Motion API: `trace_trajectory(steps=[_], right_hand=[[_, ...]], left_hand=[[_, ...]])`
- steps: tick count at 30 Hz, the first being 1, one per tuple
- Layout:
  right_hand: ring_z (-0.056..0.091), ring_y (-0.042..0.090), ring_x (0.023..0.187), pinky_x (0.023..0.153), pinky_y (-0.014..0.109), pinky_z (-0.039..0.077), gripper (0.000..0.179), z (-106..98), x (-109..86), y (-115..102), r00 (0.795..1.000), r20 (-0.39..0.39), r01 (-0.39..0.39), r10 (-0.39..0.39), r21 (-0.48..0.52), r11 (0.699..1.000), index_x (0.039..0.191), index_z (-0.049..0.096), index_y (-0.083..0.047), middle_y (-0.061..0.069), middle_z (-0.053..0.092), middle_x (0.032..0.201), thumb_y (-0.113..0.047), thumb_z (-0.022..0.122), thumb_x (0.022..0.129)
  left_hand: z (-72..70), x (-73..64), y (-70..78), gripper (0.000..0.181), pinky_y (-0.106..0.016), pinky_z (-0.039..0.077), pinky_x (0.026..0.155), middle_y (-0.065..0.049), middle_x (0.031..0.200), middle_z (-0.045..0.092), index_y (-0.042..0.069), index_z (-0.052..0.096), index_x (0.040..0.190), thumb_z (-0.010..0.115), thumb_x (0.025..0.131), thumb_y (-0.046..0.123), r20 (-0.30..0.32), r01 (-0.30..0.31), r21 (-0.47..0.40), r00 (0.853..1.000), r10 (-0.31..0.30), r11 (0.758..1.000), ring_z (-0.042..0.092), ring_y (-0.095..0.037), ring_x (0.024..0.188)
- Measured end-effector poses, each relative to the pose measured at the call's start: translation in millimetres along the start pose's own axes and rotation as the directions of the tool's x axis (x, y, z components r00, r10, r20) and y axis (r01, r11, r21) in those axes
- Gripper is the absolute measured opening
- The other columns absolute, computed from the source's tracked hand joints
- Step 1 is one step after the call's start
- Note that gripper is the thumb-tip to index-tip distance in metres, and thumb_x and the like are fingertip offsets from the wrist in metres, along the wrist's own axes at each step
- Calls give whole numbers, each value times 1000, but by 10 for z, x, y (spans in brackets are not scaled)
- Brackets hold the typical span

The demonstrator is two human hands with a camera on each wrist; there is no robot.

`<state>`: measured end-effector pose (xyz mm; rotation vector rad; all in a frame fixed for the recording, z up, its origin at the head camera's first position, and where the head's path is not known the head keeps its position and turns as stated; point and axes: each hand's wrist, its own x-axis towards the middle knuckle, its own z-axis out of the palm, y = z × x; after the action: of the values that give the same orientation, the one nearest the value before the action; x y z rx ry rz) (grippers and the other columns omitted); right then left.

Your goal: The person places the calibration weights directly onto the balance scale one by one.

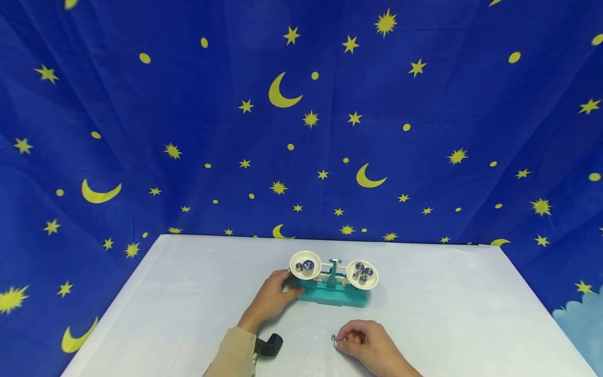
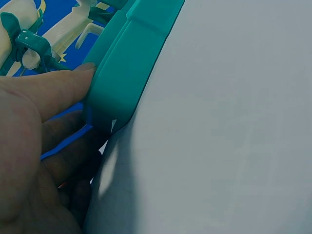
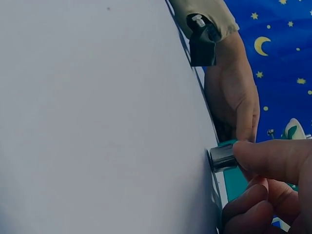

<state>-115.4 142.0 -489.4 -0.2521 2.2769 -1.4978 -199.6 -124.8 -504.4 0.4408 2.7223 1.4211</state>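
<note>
A green balance scale (image 1: pixel 332 296) with two white pans stands on the white table. My left hand (image 1: pixel 272 296) grips the left end of its base; the left wrist view shows the thumb (image 2: pixel 73 90) on the base's edge and the other fingers partly hidden behind it. Two metal weights (image 1: pixel 308 266) lie in the left pan (image 1: pixel 296 258), and several smaller ones (image 1: pixel 368 273) in the right pan (image 1: pixel 370 284). In front of the scale, my right hand (image 1: pixel 369 343) pinches a small shiny metal weight (image 3: pixel 223 158) at the tabletop.
The white table (image 1: pixel 447 309) reaches back to a blue curtain (image 1: pixel 226 136) printed with yellow stars and moons. A black wrist-worn device (image 1: pixel 269 345) sticks out beside the left sleeve (image 1: pixel 233 353).
</note>
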Motion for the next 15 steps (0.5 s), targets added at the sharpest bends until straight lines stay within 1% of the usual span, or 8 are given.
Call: trace_trajectory(steps=[6, 15], right_hand=[[49, 9, 64, 52, 18, 40, 11, -4, 7, 17, 1000, 2, -14, 14, 6, 1000, 94, 74, -10, -3, 55, 71, -19, 77, 88], [49, 8, 64, 53, 18, 41, 13, -6, 8, 26, 1000, 5, -4, 4, 25, 1000, 94, 74, -9, -3, 55, 72, -20, 77, 88]], left_hand=[[-7, -1, 15, 52, -59, 33, 116, -17, 137, 60, 2, 61, 134, 73, 91, 28, 2, 4, -8, 1000, -4, 1000, 47, -39, 135], [-7, -1, 19, 52, -60, 32, 116, -17, 137, 60, 1, 61, 134, 74, 91, 28, 3, 5, -11, 1000, -5, 1000, 47, -39, 135]])
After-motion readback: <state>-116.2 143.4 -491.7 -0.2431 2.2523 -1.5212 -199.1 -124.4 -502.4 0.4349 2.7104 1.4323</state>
